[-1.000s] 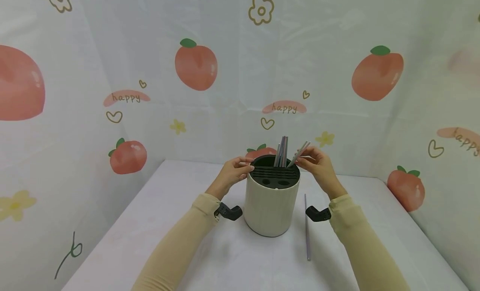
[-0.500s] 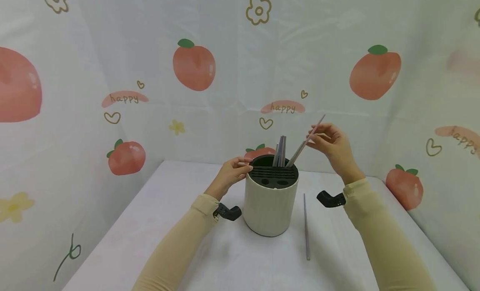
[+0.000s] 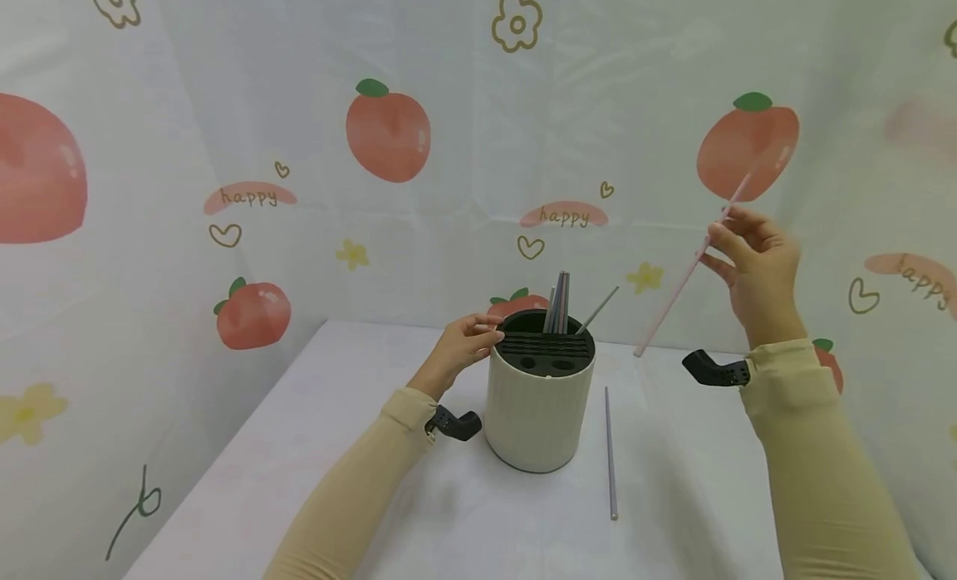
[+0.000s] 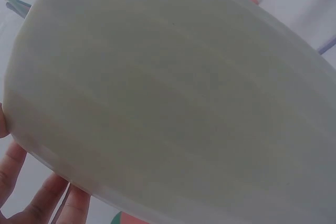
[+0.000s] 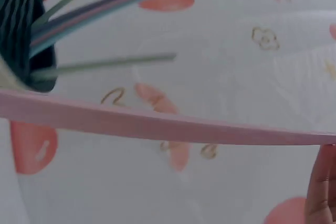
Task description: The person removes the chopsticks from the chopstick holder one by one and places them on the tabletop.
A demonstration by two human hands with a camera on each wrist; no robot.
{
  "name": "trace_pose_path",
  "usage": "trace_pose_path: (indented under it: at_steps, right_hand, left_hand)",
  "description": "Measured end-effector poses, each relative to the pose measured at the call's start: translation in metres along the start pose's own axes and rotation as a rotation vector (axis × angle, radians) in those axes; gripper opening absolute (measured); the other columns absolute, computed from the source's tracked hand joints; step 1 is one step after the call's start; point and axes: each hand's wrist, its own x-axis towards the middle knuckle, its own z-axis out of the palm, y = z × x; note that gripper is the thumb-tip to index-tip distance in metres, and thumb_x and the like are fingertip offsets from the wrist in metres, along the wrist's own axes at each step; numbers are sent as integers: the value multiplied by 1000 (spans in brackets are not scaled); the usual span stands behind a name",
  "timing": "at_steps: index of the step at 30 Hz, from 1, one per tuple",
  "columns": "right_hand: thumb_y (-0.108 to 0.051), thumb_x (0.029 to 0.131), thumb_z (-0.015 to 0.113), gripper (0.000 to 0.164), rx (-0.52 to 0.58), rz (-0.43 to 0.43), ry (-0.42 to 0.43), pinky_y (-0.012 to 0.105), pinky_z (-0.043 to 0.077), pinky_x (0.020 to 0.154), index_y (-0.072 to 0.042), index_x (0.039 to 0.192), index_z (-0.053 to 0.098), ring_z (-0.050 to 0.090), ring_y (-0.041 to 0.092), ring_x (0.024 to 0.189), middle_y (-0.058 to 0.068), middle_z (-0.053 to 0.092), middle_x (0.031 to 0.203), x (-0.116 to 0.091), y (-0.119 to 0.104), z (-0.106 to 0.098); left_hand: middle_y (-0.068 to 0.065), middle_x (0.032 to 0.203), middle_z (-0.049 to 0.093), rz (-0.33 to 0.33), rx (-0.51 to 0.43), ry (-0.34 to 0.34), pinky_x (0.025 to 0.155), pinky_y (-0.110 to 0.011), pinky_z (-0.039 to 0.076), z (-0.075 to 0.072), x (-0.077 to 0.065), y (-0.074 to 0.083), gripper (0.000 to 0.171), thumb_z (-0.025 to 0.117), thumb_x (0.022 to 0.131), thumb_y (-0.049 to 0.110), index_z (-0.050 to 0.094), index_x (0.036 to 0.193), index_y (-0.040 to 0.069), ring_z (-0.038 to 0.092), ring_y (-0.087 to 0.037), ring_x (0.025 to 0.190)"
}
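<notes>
In the head view my right hand (image 3: 763, 260) pinches a pink chopstick (image 3: 676, 302), raised and slanting, to the right of a cream utensil holder (image 3: 537, 422). The same pink chopstick (image 5: 157, 126) crosses the right wrist view. My left hand (image 3: 462, 347) rests its fingers and thumb against the holder's left rim; in the left wrist view its fingers (image 4: 44, 200) touch the outer wall. Several chopsticks (image 3: 561, 304) stand together in the holder's black top (image 3: 549, 351), and a pale green chopstick (image 3: 601, 307) leans right in it. Their lower ends are hidden.
A purple-grey chopstick (image 3: 611, 455) lies on the white table (image 3: 374, 372), right of the holder. Behind hangs a white curtain (image 3: 463, 81) printed with peaches and flowers. A black wrist camera (image 3: 714, 370) sits on my right sleeve.
My right hand has drawn the pink chopstick out of the holder and carried it up and to the right. The left hand stays at the rim.
</notes>
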Motion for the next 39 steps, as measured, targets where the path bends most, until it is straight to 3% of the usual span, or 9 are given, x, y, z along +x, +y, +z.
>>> trace_pose_path:
  at_steps: [5,10,12,16,19,24,29,39]
  right_hand:
    - [4,89,64,20,-179,193,-69,25,59,67,-12,100,70,67,9,78,-3,67,87,-12,43,-40]
    - [-5,92,65,16,-425,397,-133,22,58,70,-19,98,67,65,3,79,-10,66,84,-41,101,-77]
    - [-8,93,65,16,-544,461,-158,22,58,71,-11,108,65,64,1,79,-13,65,84,-53,121,-87]
    - [-11,94,63,47,-712,569,-193,25,58,74,14,130,47,65,2,80,-10,67,89,-73,151,-99]
    - [-10,93,64,53,-782,642,-185,27,59,73,19,132,42,66,7,81,-3,70,91,-85,164,-103]
    - [-6,91,64,43,-854,716,-145,25,58,66,19,123,49,64,9,75,1,69,86,-96,179,-107]
    - [-6,91,64,36,-946,735,-124,23,56,61,17,117,55,60,8,69,3,65,82,-100,189,-110]
    - [-3,86,68,34,-948,774,-95,22,55,55,15,113,56,59,8,63,1,64,73,-99,200,-110]
  left_hand:
    - [-9,112,58,8,5,8,101,-42,48,-1,-1,0,32,67,91,14,63,122,8,60,-17,100]
    - [-9,114,58,7,21,15,99,-40,50,1,-1,0,31,68,91,14,64,121,10,60,-17,101]
    - [-10,115,58,4,22,16,98,-39,50,1,0,-1,30,68,91,15,64,120,10,60,-17,101]
    - [-11,116,57,2,16,1,100,-40,49,1,-3,2,32,68,91,15,63,122,8,60,-17,102]
    - [-10,116,57,11,13,-2,100,-41,49,1,-3,1,31,68,91,15,63,121,9,61,-18,102]
    - [-8,112,59,22,20,14,98,-40,50,0,0,-3,28,68,90,16,65,117,12,62,-17,101]
    - [-8,109,59,21,5,3,100,-42,49,0,-1,-2,30,68,90,15,65,119,10,61,-19,103]
    - [-8,107,59,19,9,12,100,-41,49,0,-2,-2,29,68,90,15,65,119,10,62,-18,101]
